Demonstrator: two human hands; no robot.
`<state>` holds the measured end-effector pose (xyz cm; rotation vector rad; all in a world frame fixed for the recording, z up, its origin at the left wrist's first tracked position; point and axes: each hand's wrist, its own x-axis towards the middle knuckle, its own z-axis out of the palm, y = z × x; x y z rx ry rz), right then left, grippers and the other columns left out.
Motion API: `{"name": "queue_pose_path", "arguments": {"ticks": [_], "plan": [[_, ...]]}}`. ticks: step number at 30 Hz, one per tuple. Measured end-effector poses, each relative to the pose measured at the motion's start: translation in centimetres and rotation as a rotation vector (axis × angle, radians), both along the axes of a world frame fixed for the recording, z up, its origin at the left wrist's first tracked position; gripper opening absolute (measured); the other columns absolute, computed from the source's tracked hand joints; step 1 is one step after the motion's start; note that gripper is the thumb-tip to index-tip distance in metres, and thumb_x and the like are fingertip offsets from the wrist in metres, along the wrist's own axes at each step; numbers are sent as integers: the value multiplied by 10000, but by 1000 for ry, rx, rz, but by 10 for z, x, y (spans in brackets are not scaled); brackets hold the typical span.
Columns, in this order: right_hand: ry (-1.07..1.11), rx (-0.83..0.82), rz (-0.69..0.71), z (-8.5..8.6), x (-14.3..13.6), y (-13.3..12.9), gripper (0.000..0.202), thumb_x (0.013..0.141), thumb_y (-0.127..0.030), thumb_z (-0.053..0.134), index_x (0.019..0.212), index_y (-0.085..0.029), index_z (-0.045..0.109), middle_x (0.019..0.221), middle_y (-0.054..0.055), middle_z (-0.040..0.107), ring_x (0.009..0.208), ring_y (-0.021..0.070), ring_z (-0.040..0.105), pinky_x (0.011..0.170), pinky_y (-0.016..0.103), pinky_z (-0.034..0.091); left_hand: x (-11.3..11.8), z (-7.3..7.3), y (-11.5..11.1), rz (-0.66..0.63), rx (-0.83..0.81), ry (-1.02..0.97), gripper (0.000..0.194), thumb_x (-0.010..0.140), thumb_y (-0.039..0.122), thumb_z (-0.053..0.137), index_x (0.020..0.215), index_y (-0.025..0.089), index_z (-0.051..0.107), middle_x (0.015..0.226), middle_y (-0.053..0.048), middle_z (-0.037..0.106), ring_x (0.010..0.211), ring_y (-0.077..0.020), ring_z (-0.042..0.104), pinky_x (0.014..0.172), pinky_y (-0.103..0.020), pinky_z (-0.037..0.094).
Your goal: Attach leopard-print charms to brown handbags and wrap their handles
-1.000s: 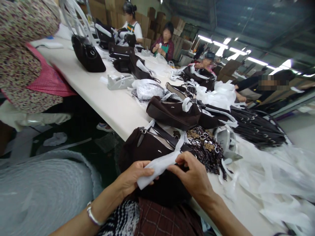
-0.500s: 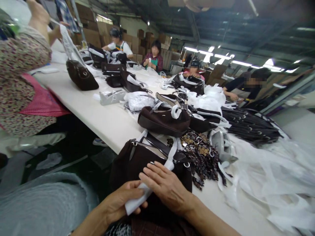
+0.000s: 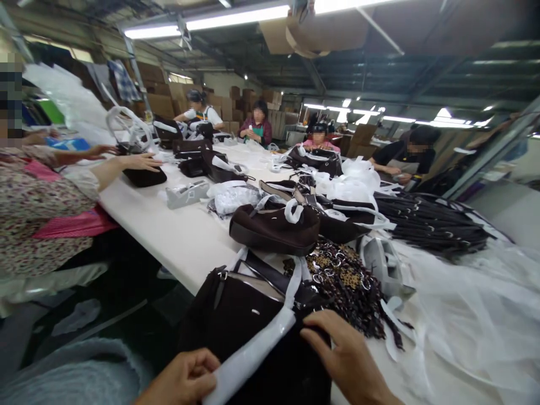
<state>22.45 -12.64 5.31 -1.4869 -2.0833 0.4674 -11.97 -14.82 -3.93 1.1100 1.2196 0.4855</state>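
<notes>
A dark brown handbag [image 3: 228, 315] stands in front of me at the table's near edge. Its strap [image 3: 257, 351], wrapped in white padding, slants down across the bag's front. My left hand [image 3: 189, 374] is closed on the lower end of this strap, thumb and curled fingers against it. At the bag's right side is my right hand [image 3: 346, 351], thumb and forefinger a little apart over the dark fabric, off the strap. Whether its fingertips touch the bag is hard to tell. Just behind lies another brown handbag [image 3: 274, 228] with a white-wrapped handle.
A pile of dark tassels with metal rings [image 3: 346, 281] lies right of the bag, beside a grey tape dispenser [image 3: 383, 264]. White wrapping sheets [image 3: 476, 315] spread at the right. Black straps [image 3: 430, 222] lie beyond. A co-worker's arm [image 3: 122, 169] reaches over the table at left.
My right hand has left the strap and moved right to the bag's side. My left hand has shifted down and left, still on the strap. The left co-worker's bag has been lowered to the table.
</notes>
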Motion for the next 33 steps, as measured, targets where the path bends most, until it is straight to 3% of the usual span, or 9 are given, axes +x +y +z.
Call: {"name": "queue_pose_path", "arguments": {"ticks": [2, 5, 9, 15, 23, 26, 28, 30, 33], "plan": [[58, -207, -270, -4, 26, -1, 299, 892, -477, 550, 772, -222, 652, 743, 59, 701, 683, 207, 662, 635, 315, 551, -21, 7, 9, 171, 125, 204, 377, 667, 527, 754, 835, 196, 689, 665, -15, 657, 629, -205, 625, 516, -256, 465], [243, -562, -406, -17, 42, 1, 402, 837, -582, 550, 762, -192, 614, 662, 53, 652, 547, 203, 646, 416, 281, 504, -41, 16, 28, 412, 361, 366, 453, 665, 532, 762, 967, 205, 676, 943, -66, 717, 959, -288, 663, 785, -341, 542], [500, -770, -445, -29, 32, 9, 575, 775, -672, 571, 996, -142, 612, 826, 109, 685, 528, 201, 661, 379, 304, 527, -35, 13, 51, 452, 323, 146, 650, 652, 525, 796, 1160, 168, 602, 1209, -127, 668, 1156, -322, 610, 947, -385, 518], [424, -828, -353, -34, 30, 22, 522, 724, -597, 668, 980, -142, 649, 724, 68, 675, 575, 188, 638, 448, 278, 510, -12, 7, 56, 500, -70, -272, 652, 633, 422, 860, 1164, 151, 596, 942, -108, 754, 803, -279, 732, 741, -385, 602], [325, -657, -340, -36, 28, 21, 356, 728, -488, 673, 849, -154, 702, 764, 65, 711, 697, 208, 667, 550, 259, 472, -20, 10, 43, 529, 18, -262, 663, 686, 338, 829, 1254, 187, 521, 902, -82, 756, 759, -275, 729, 751, -424, 598], [243, -618, -346, -35, 24, 18, 346, 747, -454, 647, 890, -145, 708, 824, 71, 730, 776, 230, 682, 629, 278, 488, -26, 6, 45, 477, 189, 54, 559, 741, 333, 751, 1217, 134, 538, 1056, -145, 713, 995, -345, 683, 910, -501, 538], [186, -581, -331, -36, 23, 17, 339, 752, -434, 636, 915, -145, 706, 845, 69, 737, 810, 241, 685, 662, 286, 485, -22, 10, 48, 488, 451, 378, 523, 753, 319, 711, 1208, 116, 551, 1204, -175, 641, 1194, -381, 568, 1046, -547, 428], [131, -517, -313, -38, 22, 16, 328, 751, -423, 633, 919, -151, 706, 854, 71, 741, 837, 256, 684, 683, 295, 479, -7, 25, 50, 448, 755, 570, 491, 820, 315, 632, 1270, 150, 529, 1319, -156, 564, 1308, -352, 462, 1133, -540, 322], [89, -434, -311, -38, 20, 13, 313, 754, -400, 621, 931, -158, 709, 894, 83, 747, 879, 278, 678, 731, 317, 478, 38, 57, 52, 165, 1041, 499, 388, 929, 293, 506, 1311, 229, 521, 1372, -101, 529, 1321, -260, 454, 1159, -468, 317]]}}
